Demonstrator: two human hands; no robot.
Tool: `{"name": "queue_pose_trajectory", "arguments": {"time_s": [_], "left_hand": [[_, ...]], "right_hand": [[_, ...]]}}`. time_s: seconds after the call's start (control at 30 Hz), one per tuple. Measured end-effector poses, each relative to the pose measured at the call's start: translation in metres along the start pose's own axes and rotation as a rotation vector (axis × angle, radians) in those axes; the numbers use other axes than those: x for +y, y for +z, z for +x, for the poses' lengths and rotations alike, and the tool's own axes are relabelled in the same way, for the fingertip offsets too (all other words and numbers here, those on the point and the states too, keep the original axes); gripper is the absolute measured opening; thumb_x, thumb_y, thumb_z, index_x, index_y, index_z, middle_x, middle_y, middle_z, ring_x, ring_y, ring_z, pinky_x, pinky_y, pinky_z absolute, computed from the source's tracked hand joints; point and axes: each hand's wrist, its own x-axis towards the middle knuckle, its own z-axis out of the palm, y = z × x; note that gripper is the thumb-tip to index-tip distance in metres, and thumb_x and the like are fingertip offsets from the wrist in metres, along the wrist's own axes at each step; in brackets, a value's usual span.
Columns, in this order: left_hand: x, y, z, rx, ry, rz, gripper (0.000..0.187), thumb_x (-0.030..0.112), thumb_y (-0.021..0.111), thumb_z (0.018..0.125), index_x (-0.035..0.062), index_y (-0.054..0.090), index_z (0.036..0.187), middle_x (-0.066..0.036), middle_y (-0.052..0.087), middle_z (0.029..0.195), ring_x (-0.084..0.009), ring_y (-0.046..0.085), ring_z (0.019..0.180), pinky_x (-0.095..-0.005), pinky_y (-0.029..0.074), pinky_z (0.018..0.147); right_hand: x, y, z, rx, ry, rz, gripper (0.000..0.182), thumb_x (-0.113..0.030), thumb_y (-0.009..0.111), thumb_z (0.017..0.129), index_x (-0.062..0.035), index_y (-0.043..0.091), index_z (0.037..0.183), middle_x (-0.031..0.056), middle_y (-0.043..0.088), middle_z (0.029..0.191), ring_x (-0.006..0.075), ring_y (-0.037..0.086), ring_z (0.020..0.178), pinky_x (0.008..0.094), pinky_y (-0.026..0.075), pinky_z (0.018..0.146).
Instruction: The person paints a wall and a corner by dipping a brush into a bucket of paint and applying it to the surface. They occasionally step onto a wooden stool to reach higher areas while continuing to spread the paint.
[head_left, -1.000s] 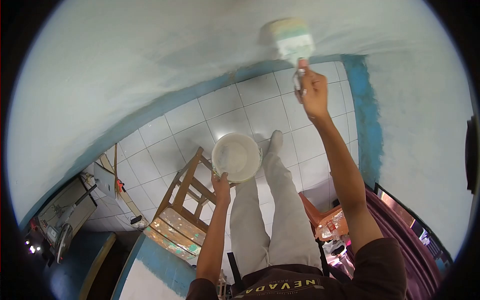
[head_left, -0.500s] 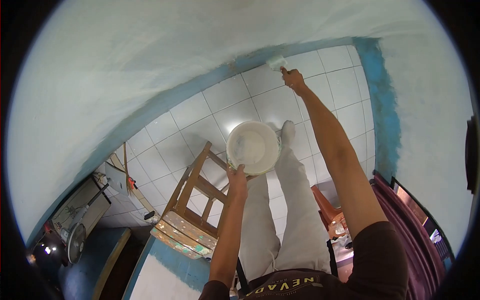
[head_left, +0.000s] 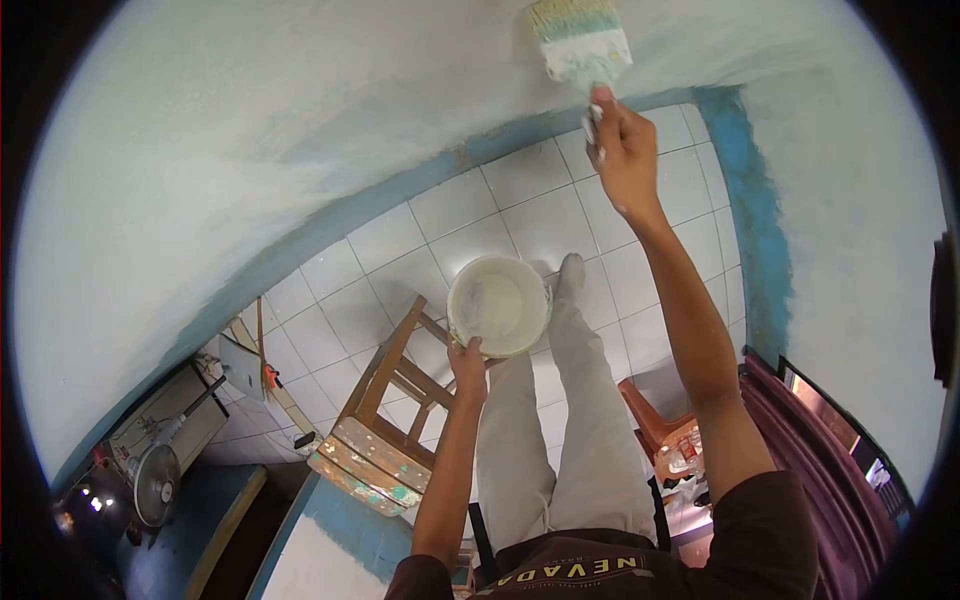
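Observation:
In my right hand (head_left: 627, 155) is a wide paintbrush (head_left: 585, 50), its fingers wrapped round the handle. The bristles, pale with paint, point up and overlap the whitish wall (head_left: 330, 120). My left hand (head_left: 470, 365) grips the near rim of a white paint bucket (head_left: 515, 310), thumb over the edge and fingers beneath. Pale paint coats the inside of the bucket. A blue band (head_left: 400, 180) runs along the bottom of the wall, and another blue strip (head_left: 755, 200) climbs the corner at the right.
Below the bucket is a white tiled floor (head_left: 400, 240). A paint-spattered wooden chair (head_left: 370, 455) stands left of my legs. An orange plastic chair (head_left: 650, 415) and a maroon curtain (head_left: 800, 450) are at the right. At the far left is a fan (head_left: 156, 485).
My right hand has lifted the paintbrush from low by the blue band up to the white part of the wall. My left hand still holds the bucket, slightly lower in view.

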Motion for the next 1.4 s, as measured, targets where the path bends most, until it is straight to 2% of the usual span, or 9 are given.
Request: {"name": "queue_pose_trajectory", "arguments": {"time_s": [0.27, 0.4, 0.47, 0.6, 0.77, 0.87, 1.13, 1.2, 1.4], "left_hand": [[-0.009, -0.005, 0.008, 0.011, 0.007, -0.059, 0.052, -0.003, 0.046, 0.089, 0.0042, 0.033, 0.138, -0.020, 0.041, 0.136, -0.0387, 0.051, 0.124, -0.0599, 0.054, 0.094], [-0.008, -0.007, 0.005, 0.007, -0.005, -0.081, 0.053, -0.005, 0.046, 0.088, 0.0046, 0.033, 0.138, -0.020, 0.038, 0.139, -0.0390, 0.047, 0.127, -0.0608, 0.053, 0.094], [-0.002, -0.002, -0.002, 0.032, -0.003, -0.064, 0.053, -0.005, 0.045, 0.088, 0.0045, 0.033, 0.138, -0.020, 0.039, 0.138, -0.0391, 0.048, 0.126, -0.0609, 0.053, 0.094], [0.006, 0.013, -0.013, 0.064, -0.024, -0.035, 0.052, -0.005, 0.045, 0.088, 0.0028, 0.033, 0.138, -0.021, 0.041, 0.136, -0.0396, 0.049, 0.124, -0.0606, 0.055, 0.093], [0.008, 0.032, -0.020, 0.088, -0.019, 0.002, 0.052, -0.004, 0.048, 0.087, 0.0014, 0.034, 0.137, -0.022, 0.043, 0.134, -0.0408, 0.053, 0.121, -0.0598, 0.058, 0.088], [0.014, 0.048, -0.024, 0.101, -0.004, 0.009, 0.052, -0.003, 0.049, 0.087, 0.0009, 0.034, 0.137, -0.023, 0.043, 0.134, -0.0413, 0.055, 0.119, -0.0599, 0.059, 0.086], [0.001, 0.070, -0.012, 0.055, 0.025, -0.001, 0.052, -0.002, 0.050, 0.088, 0.0009, 0.034, 0.137, -0.023, 0.045, 0.133, -0.0408, 0.057, 0.116, -0.0585, 0.060, 0.084], [-0.003, 0.073, -0.012, 0.063, 0.024, 0.042, 0.054, 0.003, 0.051, 0.089, 0.0026, 0.032, 0.140, -0.020, 0.049, 0.130, -0.0318, 0.061, 0.111, -0.0459, 0.065, 0.076], [-0.013, 0.090, -0.015, 0.109, 0.002, 0.103, 0.048, -0.001, 0.050, 0.088, -0.0022, 0.036, 0.135, -0.024, 0.045, 0.131, -0.0405, 0.057, 0.115, -0.0555, 0.061, 0.083]], "right_hand": [[0.218, 0.027, 0.029, -0.044, 0.133, -0.500, 0.055, -0.047, 0.045, 0.100, 0.0007, 0.067, 0.082, 0.0239, 0.068, 0.078, 0.0434, 0.066, 0.078, 0.0506, 0.049, 0.069], [0.252, 0.025, 0.035, -0.109, 0.471, -0.706, 0.058, -0.051, 0.047, 0.097, 0.0020, 0.068, 0.084, 0.0281, 0.068, 0.086, 0.0447, 0.066, 0.091, 0.0517, 0.051, 0.077], [0.230, 0.025, 0.046, -0.055, 0.398, -0.527, 0.063, -0.053, 0.052, 0.095, 0.0011, 0.062, 0.064, 0.0135, 0.061, 0.057, 0.0273, 0.060, 0.055, 0.0406, 0.045, 0.058], [0.082, 0.006, 0.028, -0.096, 0.353, -0.475, 0.060, -0.050, 0.051, 0.096, 0.0017, 0.067, 0.070, 0.0213, 0.065, 0.064, 0.0351, 0.068, 0.068, 0.0474, 0.050, 0.067], [-0.033, -0.008, -0.008, -0.016, 0.197, -0.164, 0.055, -0.040, 0.055, 0.099, 0.0012, 0.059, 0.063, 0.0052, 0.043, 0.047, 0.0136, 0.041, 0.045, 0.0343, 0.035, 0.046], [-0.050, -0.004, -0.020, 0.020, -0.023, -0.041, 0.048, -0.032, 0.057, 0.099, 0.0005, 0.060, 0.065, 0.0069, 0.045, 0.045, 0.0180, 0.044, 0.040, 0.0341, 0.035, 0.043], [0.130, 0.014, 0.040, -0.021, -0.198, -0.363, 0.034, -0.031, 0.055, 0.099, -0.0040, 0.065, 0.080, 0.0142, 0.056, 0.054, 0.0333, 0.058, 0.049, 0.0417, 0.044, 0.048], [0.165, 0.010, 0.038, -0.104, -0.102, -0.479, 0.037, -0.034, 0.049, 0.100, -0.0054, 0.066, 0.085, 0.0160, 0.061, 0.061, 0.0369, 0.062, 0.059, 0.0470, 0.048, 0.056], [0.266, -0.025, 0.021, 0.049, 0.225, -0.532, 0.045, -0.039, 0.046, 0.100, -0.0014, 0.065, 0.083, 0.0246, 0.064, 0.070, 0.0470, 0.062, 0.071, 0.0516, 0.048, 0.067]]}}
